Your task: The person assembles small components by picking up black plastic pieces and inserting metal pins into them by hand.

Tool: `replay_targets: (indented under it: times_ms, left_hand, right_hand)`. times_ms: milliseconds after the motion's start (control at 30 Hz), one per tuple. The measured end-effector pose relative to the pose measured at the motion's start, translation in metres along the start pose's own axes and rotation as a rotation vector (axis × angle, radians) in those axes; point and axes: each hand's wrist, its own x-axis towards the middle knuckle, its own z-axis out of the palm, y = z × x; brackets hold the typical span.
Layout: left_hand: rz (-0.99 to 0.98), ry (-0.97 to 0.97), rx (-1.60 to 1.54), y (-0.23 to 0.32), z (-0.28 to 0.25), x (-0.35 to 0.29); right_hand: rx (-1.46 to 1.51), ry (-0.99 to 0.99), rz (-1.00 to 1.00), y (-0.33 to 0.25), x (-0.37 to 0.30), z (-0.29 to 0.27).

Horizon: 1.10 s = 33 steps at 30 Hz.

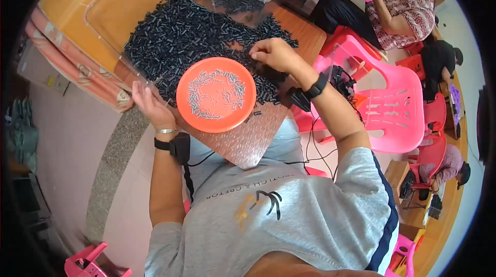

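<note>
Pinching together, the thumb and fingertips of the right hand (276, 56) meet at the right part of a pile of small black pieces (181, 39); whether they have hold of 1 is too small to tell. The left hand (154, 109) is loosely spread, nothing visible in it, near the left rim of an orange-red bowl (217, 125) of small silver pins (195, 100). The step in hand looks like picking pieces from the pile, and the next move seems to call for separating 1 from its neighbours. The bowl stands between the 2 hands at the pile's near side on the brown table (250, 145), hiding some pieces. A clear plastic container (266, 1) hems the pile in at the back, while a pink chair (405, 88) crowds the right forearm.
</note>
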Motion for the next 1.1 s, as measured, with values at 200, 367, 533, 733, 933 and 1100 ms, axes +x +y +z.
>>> replay_targets:
  times_ms: [200,367,533,733,933,1100]
  left_hand:
    - [0.137,0.035,0.197,0.035,0.002,-0.008]
    - [0.023,-0.406,0.322,0.071,0.031,-0.049]
    - [-0.210,-0.697,0.306,0.078,0.049,-0.089]
    - [-0.497,-0.699,0.141,0.071,0.050,-0.105]
    - [-0.600,-0.699,0.148,0.069,0.046,-0.113]
    - [-0.737,-0.711,0.026,0.070,0.043,-0.115]
  right_hand:
    - [0.660,-0.077,0.067,-0.045,-0.050,-0.004]
    - [0.863,-0.045,-0.065,-0.069,-0.077,0.012]
    - [0.915,-0.038,-0.144,-0.099,-0.093,0.029]
    - [0.885,-0.074,-0.194,-0.092,-0.100,0.054]
    - [0.618,0.012,-0.280,-0.095,-0.110,0.058]
    - [0.434,0.109,-0.388,-0.105,-0.115,0.055]
